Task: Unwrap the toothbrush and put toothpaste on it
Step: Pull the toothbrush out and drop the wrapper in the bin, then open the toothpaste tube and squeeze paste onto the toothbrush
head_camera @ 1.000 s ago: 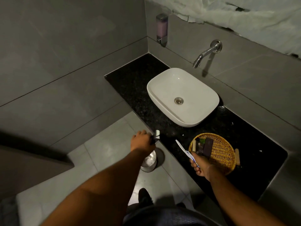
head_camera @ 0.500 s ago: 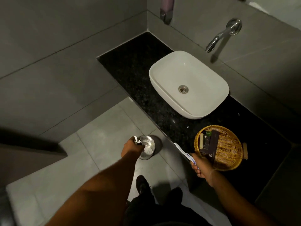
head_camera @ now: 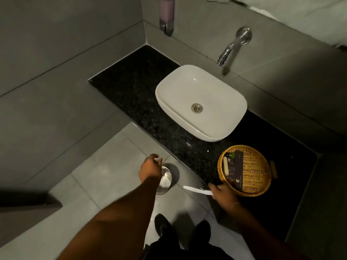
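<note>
My right hand (head_camera: 222, 194) holds a white toothbrush (head_camera: 197, 190) by its handle, the head pointing left, just off the front edge of the black counter. My left hand (head_camera: 150, 167) hangs over a small metal bin (head_camera: 165, 182) on the floor, fingers spread and nothing in them. White crumpled material lies inside the bin. A round wicker basket (head_camera: 255, 177) on the counter holds dark packets (head_camera: 237, 169) and a small pale tube-like item (head_camera: 225, 166); whether that is toothpaste I cannot tell.
A white basin (head_camera: 201, 102) stands on the black stone counter (head_camera: 135, 94) under a chrome wall tap (head_camera: 231, 47). A soap dispenser (head_camera: 166, 14) is fixed in the corner. My dark shoes (head_camera: 163, 225) stand on grey floor tiles.
My left hand held a small wrapper piece, moved down over the bin, and now is open with nothing in it. The toothbrush in my right hand has tipped from upright-diagonal to nearly level.
</note>
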{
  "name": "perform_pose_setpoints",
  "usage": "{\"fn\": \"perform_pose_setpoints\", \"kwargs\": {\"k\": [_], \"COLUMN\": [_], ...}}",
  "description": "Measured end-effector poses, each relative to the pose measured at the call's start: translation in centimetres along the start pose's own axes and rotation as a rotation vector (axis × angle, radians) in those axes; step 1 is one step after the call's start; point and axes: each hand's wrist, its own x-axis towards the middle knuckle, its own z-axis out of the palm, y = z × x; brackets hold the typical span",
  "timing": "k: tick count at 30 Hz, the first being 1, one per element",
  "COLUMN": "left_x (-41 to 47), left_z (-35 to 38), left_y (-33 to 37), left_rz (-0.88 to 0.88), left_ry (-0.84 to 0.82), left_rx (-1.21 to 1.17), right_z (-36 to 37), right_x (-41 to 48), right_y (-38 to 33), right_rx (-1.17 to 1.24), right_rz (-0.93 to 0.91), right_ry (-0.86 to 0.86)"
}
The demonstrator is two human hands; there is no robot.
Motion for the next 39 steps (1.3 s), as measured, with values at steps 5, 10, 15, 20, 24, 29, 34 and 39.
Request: {"fn": "perform_pose_setpoints", "kwargs": {"k": [5, 10, 15, 20, 24, 29, 34, 39], "left_x": [-0.3, -3.1, -5.9, -7.8, -9.0, -9.7, -9.8, -9.7], "left_z": [-0.1, 3.2, 6.3, 9.0, 11.4, 13.7, 15.3, 16.6], "left_y": [6.6, 11.1, 13.0, 14.7, 15.8, 17.1, 18.5, 19.4], "left_rz": [0.411, 0.862, 1.006, 1.001, 0.943, 0.893, 0.856, 0.848], "left_ry": [0.054, -0.141, -0.424, -0.487, -0.485, -0.550, -0.632, -0.688], "left_rx": [0.147, 0.347, 0.477, 0.659, 0.746, 0.739, 0.676, 0.605], "right_z": [-2.4, -5.1, -9.1, -11.2, -12.6, -14.5, -16.1, -17.2], "right_x": [-1.0, -2.3, -2.2, -1.4, -0.5, 0.0, 1.9, 3.8], "right_y": [-3.1, -2.9, -1.7, 0.3, 2.6, 4.9, 6.6, 7.6], "right_rx": [-0.230, -0.331, -0.351, -0.258, -0.077, 0.049, 0.143, 0.251], "right_rz": [-0.081, -0.052, -0.035, 0.018, 0.063, 0.037, 0.054, 0.034], "right_ry": [0.181, 0.359, 0.435, 0.419, 0.330, 0.283, 0.214, 0.172]}}
